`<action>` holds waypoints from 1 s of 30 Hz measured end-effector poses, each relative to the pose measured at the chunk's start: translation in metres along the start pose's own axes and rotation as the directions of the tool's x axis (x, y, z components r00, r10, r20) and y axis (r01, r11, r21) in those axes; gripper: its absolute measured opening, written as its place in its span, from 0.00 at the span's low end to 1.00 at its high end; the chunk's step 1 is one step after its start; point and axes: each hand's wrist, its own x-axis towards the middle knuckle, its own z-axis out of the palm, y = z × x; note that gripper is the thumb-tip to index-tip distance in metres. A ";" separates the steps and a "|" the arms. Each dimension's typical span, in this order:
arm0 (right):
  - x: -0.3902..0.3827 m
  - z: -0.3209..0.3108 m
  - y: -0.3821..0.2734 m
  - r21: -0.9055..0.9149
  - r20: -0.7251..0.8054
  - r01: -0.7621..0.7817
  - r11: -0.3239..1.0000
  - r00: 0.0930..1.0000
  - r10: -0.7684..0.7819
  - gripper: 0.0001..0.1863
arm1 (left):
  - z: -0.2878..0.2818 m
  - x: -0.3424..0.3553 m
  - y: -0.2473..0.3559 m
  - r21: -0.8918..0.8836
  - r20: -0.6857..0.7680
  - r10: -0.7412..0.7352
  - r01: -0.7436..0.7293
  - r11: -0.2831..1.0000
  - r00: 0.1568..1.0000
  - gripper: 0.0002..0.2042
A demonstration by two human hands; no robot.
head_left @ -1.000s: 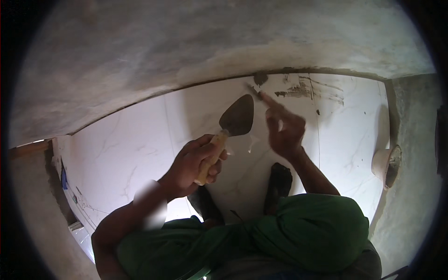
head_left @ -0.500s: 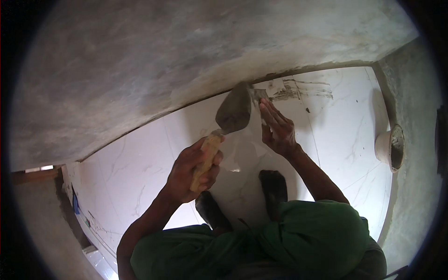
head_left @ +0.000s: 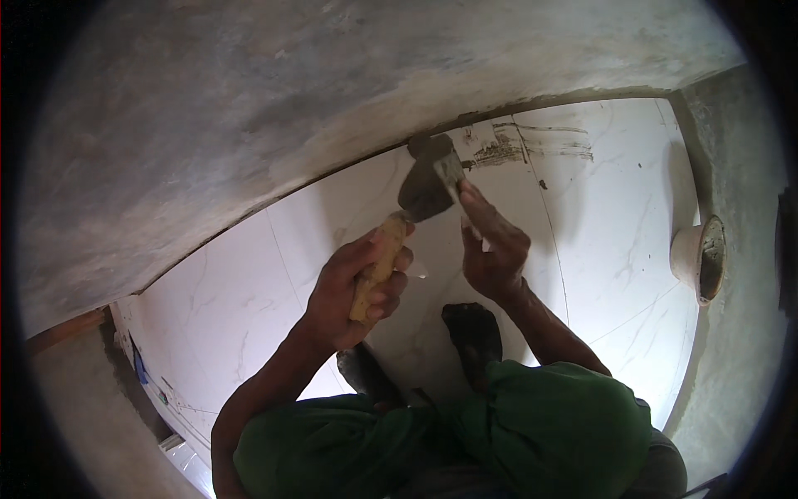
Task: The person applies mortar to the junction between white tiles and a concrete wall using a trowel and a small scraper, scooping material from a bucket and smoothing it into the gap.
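My left hand (head_left: 345, 287) is wrapped around the pale wooden handle of a trowel (head_left: 420, 190). Its grey, leaf-shaped blade points away from me, its far end close to the base of the wall. Dark wet mortar (head_left: 430, 148) sits at the blade's far end. Between the fingers of my right hand (head_left: 497, 254) is a small flat scraper (head_left: 450, 170), smeared with grey, its face lying along the right side of the trowel blade. Just right of the tools, dark mortar smears (head_left: 511, 150) mark the tiles.
A grey plastered wall (head_left: 249, 108) rises along the far side of the white marbled tile floor (head_left: 216, 291). By the right wall stands a pale bucket (head_left: 687, 254) with grey mortar inside. My dark-covered feet (head_left: 472, 333) are on the tiles just below my hands.
My right hand has brought the scraper over onto the trowel blade. The trowel has shifted slightly up and right, and mortar now shows at its far end.
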 end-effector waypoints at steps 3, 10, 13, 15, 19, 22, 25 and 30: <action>-0.024 -0.001 0.034 0.058 0.077 -0.156 0.986 0.985 0.151 0.13 | -0.006 -0.007 0.016 0.099 0.063 0.110 -0.116 0.988 0.992 0.23; -0.005 -0.031 0.021 0.489 0.209 -0.752 0.443 0.594 0.777 0.11 | -0.009 0.012 0.003 0.705 -0.139 0.329 -0.140 0.696 0.934 0.22; 0.007 -0.022 0.008 0.795 0.418 -0.606 0.021 0.573 0.705 0.13 | -0.017 0.026 -0.013 0.835 -0.148 0.348 -0.071 0.546 0.926 0.23; 0.012 -0.012 0.006 0.772 0.521 -0.608 -0.185 0.437 0.734 0.14 | -0.020 0.031 -0.021 0.931 -0.069 0.376 -0.076 0.356 0.924 0.24; 0.026 -0.010 0.019 0.833 0.515 -0.494 -0.248 0.531 0.673 0.16 | -0.025 0.035 -0.042 0.971 0.193 0.421 -0.235 0.050 0.887 0.24; 0.037 -0.013 0.041 0.844 0.481 -0.505 -0.181 0.564 0.672 0.18 | -0.038 0.026 -0.048 0.973 0.162 0.424 -0.216 0.080 0.891 0.23; 0.046 -0.020 0.081 0.823 0.462 -0.556 -0.120 0.531 0.710 0.19 | -0.056 0.014 -0.052 0.980 0.130 0.403 -0.180 0.090 0.906 0.22; 0.072 -0.035 0.130 0.128 0.307 -0.786 0.605 0.612 0.729 0.25 | -0.075 -0.005 -0.057 0.983 -0.017 0.329 -0.045 0.180 0.944 0.23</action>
